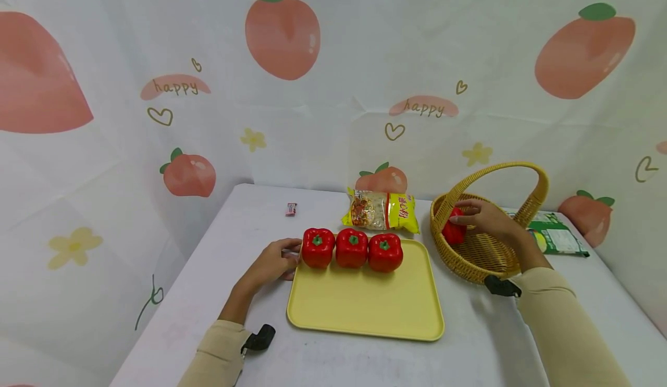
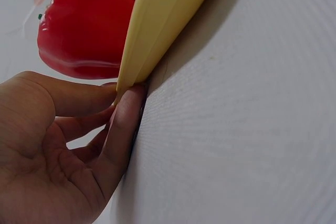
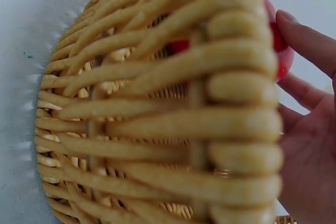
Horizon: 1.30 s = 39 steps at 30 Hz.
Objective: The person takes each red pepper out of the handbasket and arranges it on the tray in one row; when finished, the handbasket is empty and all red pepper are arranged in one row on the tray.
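Note:
Three red bell peppers (image 1: 351,248) with green stems stand in a row along the back of a yellow tray (image 1: 365,311). My left hand (image 1: 272,261) pinches the tray's left edge, thumb above and fingers beneath the rim, as the left wrist view shows. Close to that thumb sits the leftmost pepper (image 2: 84,30). At the right, my right hand (image 1: 484,219) reaches inside a wicker basket (image 1: 453,262) and holds another red bell pepper (image 1: 455,230) by its upper part. Basket weave hides much of that pepper in the right wrist view.
Behind the tray lies a yellow food packet (image 1: 383,209), with a small pink wrapped candy (image 1: 290,209) left of it. A green packet (image 1: 560,234) lies right of the basket, whose tall handle (image 1: 500,167) arches over the right hand. A printed cloth (image 1: 323,114) hangs behind the table.

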Each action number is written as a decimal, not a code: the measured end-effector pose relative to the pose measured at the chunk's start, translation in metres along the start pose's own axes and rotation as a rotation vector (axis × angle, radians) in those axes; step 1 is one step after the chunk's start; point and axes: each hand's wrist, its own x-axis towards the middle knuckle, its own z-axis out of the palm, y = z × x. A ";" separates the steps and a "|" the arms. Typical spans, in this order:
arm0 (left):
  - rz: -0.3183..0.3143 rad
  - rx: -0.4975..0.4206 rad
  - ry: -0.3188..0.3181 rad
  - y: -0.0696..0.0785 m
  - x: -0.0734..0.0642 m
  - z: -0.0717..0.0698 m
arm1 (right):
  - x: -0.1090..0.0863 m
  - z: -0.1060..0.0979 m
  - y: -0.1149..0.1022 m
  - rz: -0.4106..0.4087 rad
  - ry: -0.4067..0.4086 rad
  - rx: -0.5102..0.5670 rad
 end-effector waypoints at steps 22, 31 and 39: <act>-0.003 -0.001 -0.005 0.002 -0.001 0.000 | -0.018 -0.001 0.001 -0.043 0.046 0.038; -0.004 -0.019 -0.024 0.003 -0.001 -0.001 | -0.046 -0.002 -0.001 -0.070 0.107 -0.034; -0.018 -0.016 -0.006 0.001 0.000 0.000 | -0.075 0.004 -0.005 -0.103 0.209 -0.054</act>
